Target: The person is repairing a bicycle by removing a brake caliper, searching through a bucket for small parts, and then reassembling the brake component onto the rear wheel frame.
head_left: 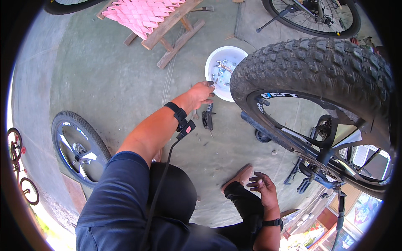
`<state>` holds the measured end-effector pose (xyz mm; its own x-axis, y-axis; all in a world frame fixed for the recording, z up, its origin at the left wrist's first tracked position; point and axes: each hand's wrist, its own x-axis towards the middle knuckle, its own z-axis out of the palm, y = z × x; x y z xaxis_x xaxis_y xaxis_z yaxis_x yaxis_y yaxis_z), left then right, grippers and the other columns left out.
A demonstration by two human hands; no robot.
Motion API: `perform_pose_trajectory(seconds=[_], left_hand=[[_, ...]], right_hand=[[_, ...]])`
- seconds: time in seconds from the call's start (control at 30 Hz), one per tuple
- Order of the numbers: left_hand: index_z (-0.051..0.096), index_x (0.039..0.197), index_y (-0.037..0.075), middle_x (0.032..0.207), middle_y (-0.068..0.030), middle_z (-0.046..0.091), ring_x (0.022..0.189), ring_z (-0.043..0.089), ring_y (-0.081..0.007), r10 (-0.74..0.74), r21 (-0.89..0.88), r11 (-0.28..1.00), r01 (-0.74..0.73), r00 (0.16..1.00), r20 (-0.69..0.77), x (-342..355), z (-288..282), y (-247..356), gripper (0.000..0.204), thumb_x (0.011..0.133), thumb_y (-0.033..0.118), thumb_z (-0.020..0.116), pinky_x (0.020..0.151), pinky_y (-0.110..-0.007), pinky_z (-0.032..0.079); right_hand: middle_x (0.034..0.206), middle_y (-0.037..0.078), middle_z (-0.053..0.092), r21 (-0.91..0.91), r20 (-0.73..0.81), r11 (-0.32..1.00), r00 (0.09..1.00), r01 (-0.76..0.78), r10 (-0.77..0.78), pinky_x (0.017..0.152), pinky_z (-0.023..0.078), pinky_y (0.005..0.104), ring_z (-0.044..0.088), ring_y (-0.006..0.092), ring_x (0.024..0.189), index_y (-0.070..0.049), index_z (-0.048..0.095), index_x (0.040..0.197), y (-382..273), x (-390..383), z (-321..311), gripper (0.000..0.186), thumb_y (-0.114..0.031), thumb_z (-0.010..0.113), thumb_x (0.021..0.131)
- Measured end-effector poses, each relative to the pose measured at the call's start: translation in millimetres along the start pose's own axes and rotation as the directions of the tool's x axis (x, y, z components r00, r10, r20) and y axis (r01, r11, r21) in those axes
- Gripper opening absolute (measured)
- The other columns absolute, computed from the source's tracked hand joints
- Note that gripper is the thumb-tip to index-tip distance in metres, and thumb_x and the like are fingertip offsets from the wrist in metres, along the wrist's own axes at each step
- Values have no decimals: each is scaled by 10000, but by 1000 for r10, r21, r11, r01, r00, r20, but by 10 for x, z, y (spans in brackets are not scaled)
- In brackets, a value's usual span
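Note:
My left hand (201, 95) reaches to the near rim of a white basin (212, 56) holding a wrench (225, 67) and several small metal parts. Its thumb and fingers are apart, with dark fingertips at the rim. Just below it lie a dark folded tool (207, 119) and a small spanner (195, 114) on the floor. My right hand (262, 187) hangs open and empty over my shoe, fingers bent loosely, below a large bicycle (312, 62) whose knobby tire fills the right of the view, close to the basin.
A loose bicycle wheel (91, 134) lies at left, a small bike (19, 163) beyond it. A wooden stool with pink woven seat (140, 16) stands at the top. Another bicycle's wheel (344, 20) is at top right. The concrete floor (104, 75) extends around me.

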<state>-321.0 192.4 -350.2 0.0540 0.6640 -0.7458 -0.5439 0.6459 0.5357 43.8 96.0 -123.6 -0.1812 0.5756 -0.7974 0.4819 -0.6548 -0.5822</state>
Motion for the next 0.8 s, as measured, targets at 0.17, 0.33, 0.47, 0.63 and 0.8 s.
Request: perform_pose_trajectory(seconds=[0.17, 0.33, 0.47, 0.63, 0.8], left_hand=[[487, 1248, 70, 1162, -37, 553, 1037, 549, -182, 63, 22, 998, -61, 996, -60, -124, -230, 74, 306, 969, 191, 452, 883, -374, 470], [508, 1245, 75, 1108, -38, 573, 990, 564, -166, 85, 56, 995, -77, 985, -147, -706, -884, -233, 301, 979, 204, 450, 817, -340, 471], [522, 1226, 72, 1079, -36, 580, 982, 565, -166, 75, 70, 996, -60, 970, -232, -1277, -1349, -545, 285, 977, 196, 455, 792, -335, 476], [524, 1213, 61, 1071, -42, 585, 966, 573, -169, 28, 103, 995, 8, 939, -342, -1800, -1697, -946, 279, 971, 185, 464, 780, -324, 478], [532, 1188, 45, 1056, -50, 591, 954, 578, -169, 14, 107, 994, 31, 918, -396, -2008, -1938, -1264, 278, 954, 191, 494, 762, -318, 482]], right_hand=[[1036, 144, 626, -101, -12, 994, 999, 41, -42, 728, 522, 305, 653, 229, 876, 2, 475, 1256, -43, 41, 54, 509, -381, 551, 929], [1027, 130, 625, -143, 35, 986, 996, 82, -77, 722, 518, 300, 650, 222, 867, -15, 489, 1253, -40, 1, 202, 491, -377, 554, 928], [1009, 116, 619, -195, 79, 974, 992, 113, -100, 718, 512, 290, 643, 213, 876, -19, 495, 1251, -106, -26, 316, 496, -395, 542, 931], [1001, 115, 615, -231, 76, 965, 991, 121, -106, 719, 511, 288, 637, 202, 877, -14, 494, 1254, -121, -57, 384, 592, -473, 575, 888], [1023, 117, 610, -270, 75, 953, 990, 136, -120, 706, 511, 283, 637, 198, 864, -3, 484, 1263, -159, -77, 472, 586, -459, 560, 903]])
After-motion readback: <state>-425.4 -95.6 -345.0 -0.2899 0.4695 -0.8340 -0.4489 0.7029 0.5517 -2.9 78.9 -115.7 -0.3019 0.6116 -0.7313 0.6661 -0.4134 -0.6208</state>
